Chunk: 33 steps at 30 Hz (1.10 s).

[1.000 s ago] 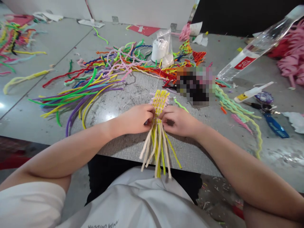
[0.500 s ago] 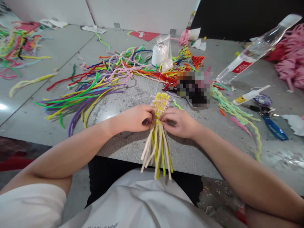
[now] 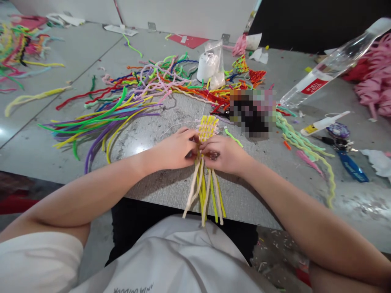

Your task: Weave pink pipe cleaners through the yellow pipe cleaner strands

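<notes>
A yellow and pale pink woven cord strip (image 3: 208, 127) lies in front of me, its checked end pointing away. My left hand (image 3: 181, 149) is closed, fingertips pinching the strip's left edge. From the other side my right hand (image 3: 224, 155) pinches it as well, and the fingertips of both hands nearly meet over the weave, hiding its lower part. Loose cream and yellow cord ends (image 3: 203, 191) hang from beneath my fingers toward the table's near edge. A thin white thread runs over the table beside the strip's far end.
Colourful cords (image 3: 122, 108) lie heaped at left and behind. A white spool (image 3: 205, 67) stands at the back, with a plastic bag against it. To the right are a clear bottle (image 3: 332, 61), a small glue bottle (image 3: 324, 123), a blue strap (image 3: 352, 166) and pale green braided cords (image 3: 301, 140).
Both hands have shifted slightly along the strip, away from me, and the fingertips are closer together. The loose cord ends hang a little differently. The camera view has shifted slightly.
</notes>
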Available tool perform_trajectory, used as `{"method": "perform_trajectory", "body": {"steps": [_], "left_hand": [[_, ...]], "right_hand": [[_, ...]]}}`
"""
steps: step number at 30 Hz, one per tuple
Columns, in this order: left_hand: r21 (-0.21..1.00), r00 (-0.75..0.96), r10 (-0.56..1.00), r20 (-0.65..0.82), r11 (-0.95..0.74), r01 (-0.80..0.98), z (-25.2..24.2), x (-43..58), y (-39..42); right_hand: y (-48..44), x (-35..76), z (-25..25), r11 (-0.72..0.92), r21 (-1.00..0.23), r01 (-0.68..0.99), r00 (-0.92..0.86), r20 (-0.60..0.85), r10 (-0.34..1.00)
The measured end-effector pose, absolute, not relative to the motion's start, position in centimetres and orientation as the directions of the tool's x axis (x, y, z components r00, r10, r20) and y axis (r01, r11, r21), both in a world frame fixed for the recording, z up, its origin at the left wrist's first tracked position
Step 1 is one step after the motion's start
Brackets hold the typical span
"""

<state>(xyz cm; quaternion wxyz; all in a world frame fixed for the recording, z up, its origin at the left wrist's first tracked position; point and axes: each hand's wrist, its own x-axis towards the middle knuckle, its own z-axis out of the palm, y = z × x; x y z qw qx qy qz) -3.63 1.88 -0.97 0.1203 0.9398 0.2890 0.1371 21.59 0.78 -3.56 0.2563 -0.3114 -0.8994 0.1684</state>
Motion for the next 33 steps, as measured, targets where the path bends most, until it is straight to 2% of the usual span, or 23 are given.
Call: {"method": "perform_trajectory", "body": {"steps": [6, 12, 17, 27, 33], "left_hand": [[0.261, 0.803, 0.576, 0.152, -0.807, 0.529, -1.2, -3.2, 1.9], [0.363, 0.813, 0.547, 0.199, -0.812, 0.457, -1.1, -3.6, 2.3], [0.378, 0.812, 0.541, 0.220, -0.814, 0.441, -1.1, -3.6, 2.1], [0.350, 0.827, 0.533, 0.179, -0.820, 0.453, -1.4, -3.5, 2.2], [0.378, 0.833, 0.532, 0.154, -0.810, 0.448, -1.4, -3.4, 2.3]], "right_hand": [[1.3, 21.7, -3.7, 0.739, -0.477, 0.476, -0.681, 0.332, 0.653], [0.9, 21.9, -3.5, 0.768, -0.495, 0.406, -0.679, 0.399, 0.616], [0.5, 21.4, -3.1, 0.698, -0.538, 0.472, -0.614, 0.367, 0.698], [-1.2, 19.9, -3.0, 0.642, -0.553, 0.531, -0.541, 0.362, 0.759], [-1.4, 19.8, -3.6, 0.641, -0.589, 0.492, -0.522, 0.389, 0.759]]}}
